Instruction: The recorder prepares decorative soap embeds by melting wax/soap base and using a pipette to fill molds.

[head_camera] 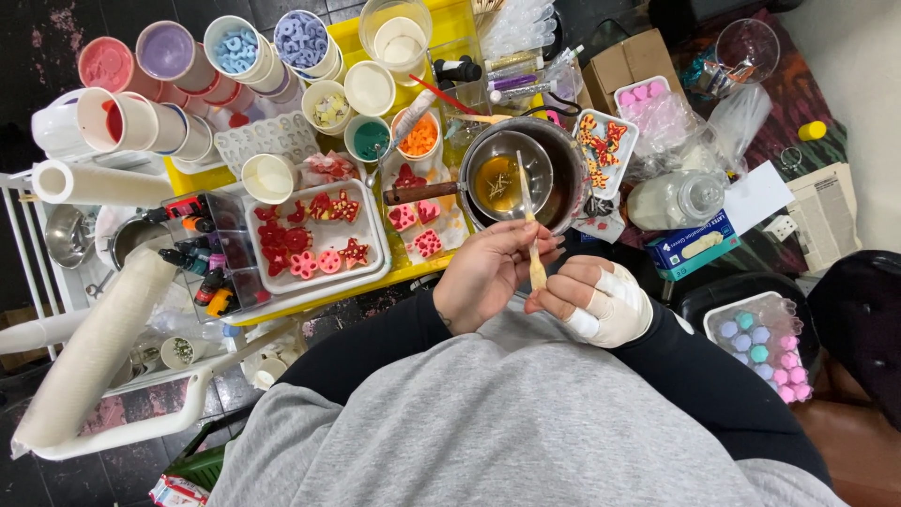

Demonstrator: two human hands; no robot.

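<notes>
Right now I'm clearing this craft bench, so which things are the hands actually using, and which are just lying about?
In use:
left hand
right hand, bandaged
wooden stick, held by both hands
metal pot of amber liquid, where the stick points

Lying about:
tray of red shapes
paper cups
glove box
paper roll

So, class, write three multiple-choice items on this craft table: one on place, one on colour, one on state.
1. Where does the white tray of red shapes lie?
A left of the metal pot
B right of it
C inside it

2. What colour is the table?
A green
B yellow
C white

3. What is the wrapped right hand doing?
A resting open
B pinching a wooden stick
C lifting a cup

Answers: 1 A, the tray sits left of the pot. 2 B, its edges show yellow. 3 B, both it and the left hand grip the stick.
</notes>
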